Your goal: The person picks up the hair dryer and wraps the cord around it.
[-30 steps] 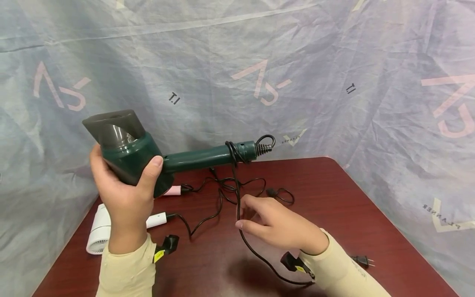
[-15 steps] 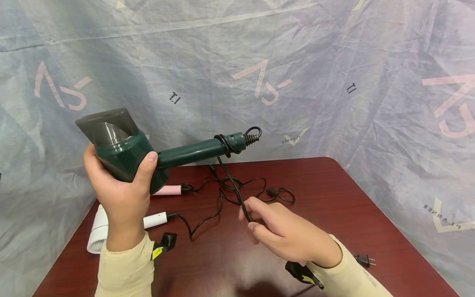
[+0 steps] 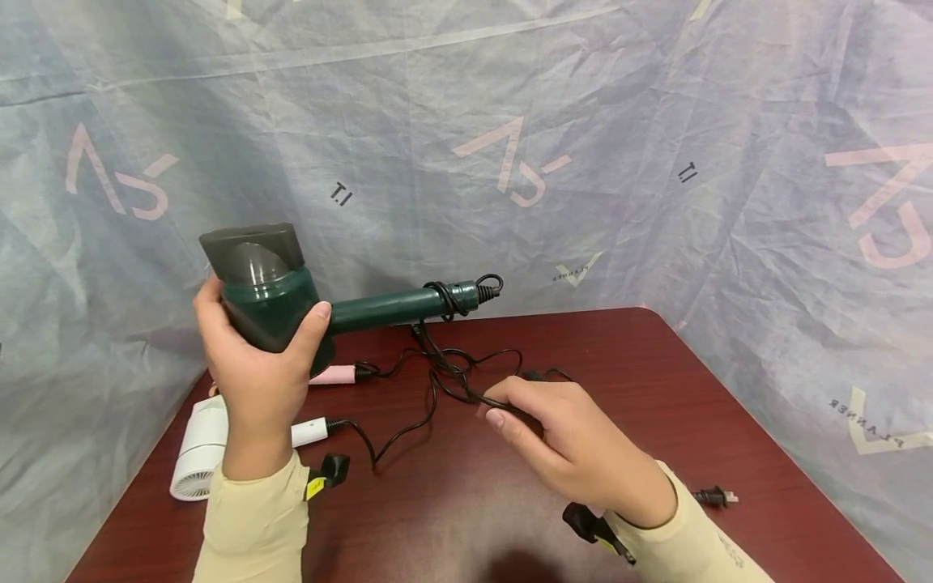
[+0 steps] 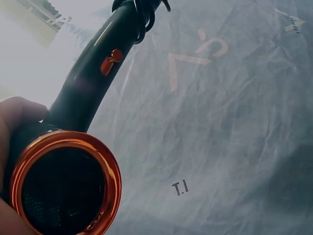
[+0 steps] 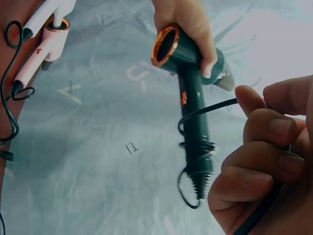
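A dark green hair dryer [image 3: 386, 312] with a grey nozzle [image 3: 251, 253] is held up above the table's left half. My left hand [image 3: 257, 380] grips it round the body, the thumb near the handle. Its orange-rimmed back [image 4: 115, 181] and orange switch [image 4: 110, 62] face the left wrist camera. Several turns of black cord [image 5: 198, 146] are wrapped round the handle's end. My right hand [image 3: 576, 445] holds the cord's free length [image 5: 220, 104] between thumb and curled fingers, in front of and right of the handle. Part of the cord is hidden inside that hand.
On the dark red table [image 3: 437, 518] lie a white hair dryer [image 3: 200, 449] and a pink one [image 5: 57, 43], both at the left. Their black cords [image 3: 397, 437] tangle at the back middle. A two-pin plug [image 3: 717, 497] lies by the right sleeve. Grey printed sheets [image 3: 408, 121] hang behind.
The green dryer's handle end has shifted left, and its body sits slightly further right. My right hand has moved right, carrying the cord, which now runs from behind the handle instead of hanging down.
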Demonstrator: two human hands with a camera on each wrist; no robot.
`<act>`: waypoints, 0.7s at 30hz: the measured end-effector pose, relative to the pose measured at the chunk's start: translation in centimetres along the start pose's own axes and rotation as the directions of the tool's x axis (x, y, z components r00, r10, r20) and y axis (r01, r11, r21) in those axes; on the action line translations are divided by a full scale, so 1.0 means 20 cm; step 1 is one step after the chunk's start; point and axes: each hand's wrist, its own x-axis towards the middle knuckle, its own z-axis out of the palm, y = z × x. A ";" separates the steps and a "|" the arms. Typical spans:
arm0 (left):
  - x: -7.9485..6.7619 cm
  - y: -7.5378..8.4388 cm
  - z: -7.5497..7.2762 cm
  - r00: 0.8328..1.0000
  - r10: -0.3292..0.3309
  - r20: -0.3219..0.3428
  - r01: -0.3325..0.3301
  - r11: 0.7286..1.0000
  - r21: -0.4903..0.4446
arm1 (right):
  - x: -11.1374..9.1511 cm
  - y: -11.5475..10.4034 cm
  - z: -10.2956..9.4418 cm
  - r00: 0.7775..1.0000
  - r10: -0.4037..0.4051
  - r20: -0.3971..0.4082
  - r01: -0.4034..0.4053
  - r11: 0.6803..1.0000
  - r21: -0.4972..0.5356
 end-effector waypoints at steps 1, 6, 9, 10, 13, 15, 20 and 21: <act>0.00 -0.01 0.00 1.000 -0.015 0.007 0.015 1.000 0.008 | 0.00 0.00 -0.01 1.000 -0.008 -0.013 0.008 1.000 -0.003; -0.01 -0.05 -0.01 0.998 -0.044 0.047 0.040 0.995 0.093 | 0.01 0.00 -0.03 0.996 -0.058 -0.067 0.057 0.998 -0.017; -0.01 -0.08 -0.01 0.996 -0.053 0.077 0.042 0.990 0.134 | 0.01 0.00 -0.04 0.993 -0.078 -0.092 0.077 0.997 -0.017; -0.01 -0.10 -0.01 0.994 -0.055 0.090 0.041 0.988 0.151 | 0.01 0.00 -0.05 0.992 -0.079 -0.100 0.078 0.997 -0.015; -0.03 -0.13 0.00 0.989 -0.058 0.137 0.028 0.978 0.209 | 0.01 0.01 -0.06 0.989 -0.084 -0.124 0.083 0.996 -0.011; -0.03 -0.14 0.00 0.983 -0.057 0.175 0.013 0.970 0.243 | 0.01 0.01 -0.08 0.987 -0.080 -0.140 0.080 0.997 -0.009; -0.04 -0.15 0.01 0.963 -0.050 0.264 -0.038 0.947 0.319 | 0.00 0.02 -0.12 0.978 -0.068 -0.197 0.066 0.998 -0.016; -0.05 -0.15 0.01 0.958 -0.053 0.282 -0.044 0.944 0.327 | 0.00 0.02 -0.12 0.976 -0.062 -0.208 0.060 0.998 -0.017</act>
